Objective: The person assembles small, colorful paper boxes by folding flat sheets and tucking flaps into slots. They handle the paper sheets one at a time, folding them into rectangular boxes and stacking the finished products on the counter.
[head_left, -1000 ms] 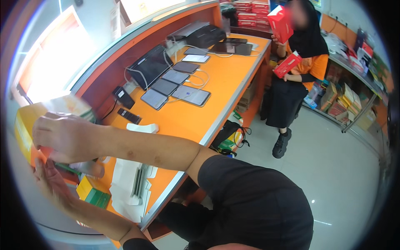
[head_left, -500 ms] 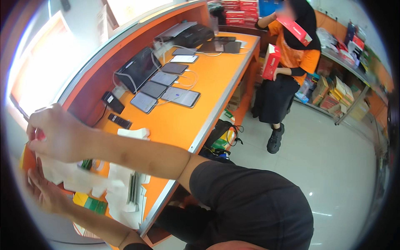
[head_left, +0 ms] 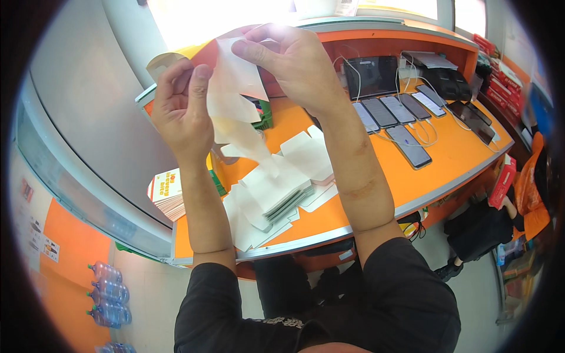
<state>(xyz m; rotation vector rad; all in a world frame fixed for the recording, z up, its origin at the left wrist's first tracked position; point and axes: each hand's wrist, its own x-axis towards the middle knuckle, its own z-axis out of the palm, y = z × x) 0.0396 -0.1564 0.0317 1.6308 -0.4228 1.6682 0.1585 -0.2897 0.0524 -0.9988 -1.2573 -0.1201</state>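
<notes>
Both my hands hold up a thin, partly unfolded carton blank over the orange counter. Its inner side is white, and red and yellow show on its outer side. My left hand pinches the left part between thumb and fingers. Gripping the upper right edge is my right hand, thumb in front, the other fingers partly hidden. White flaps hang down between my forearms. Below them lies a loose pile of flat white carton blanks, fanned and overlapping at the counter's front edge.
Left of the pile are a stack of printed cartons and a yellow-green box. A green basket stands behind. Several phones with white cables and a tablet occupy the right. A person holding a red box sits at far right.
My view has swung left, so the counter and phones appear farther right. The carton blank is still in both hands, now spread open and showing more of its white side.
</notes>
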